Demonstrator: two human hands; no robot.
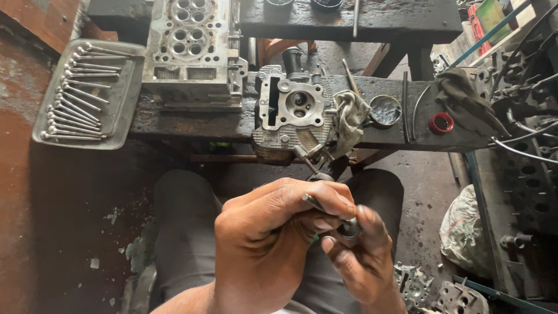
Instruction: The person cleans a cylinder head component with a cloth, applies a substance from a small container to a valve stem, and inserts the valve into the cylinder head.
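Holding a valve (332, 214) over the lap, both hands (290, 232) grip it tight. The small head (292, 113) waits on the surface (407, 136); many valves (78, 93) still lie in the tray (131, 87).

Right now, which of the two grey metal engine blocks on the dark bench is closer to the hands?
The small single-hole grey cylinder head, right above the hands. The big grey multi-hole cylinder head sits farther back, beside the tray of valves.
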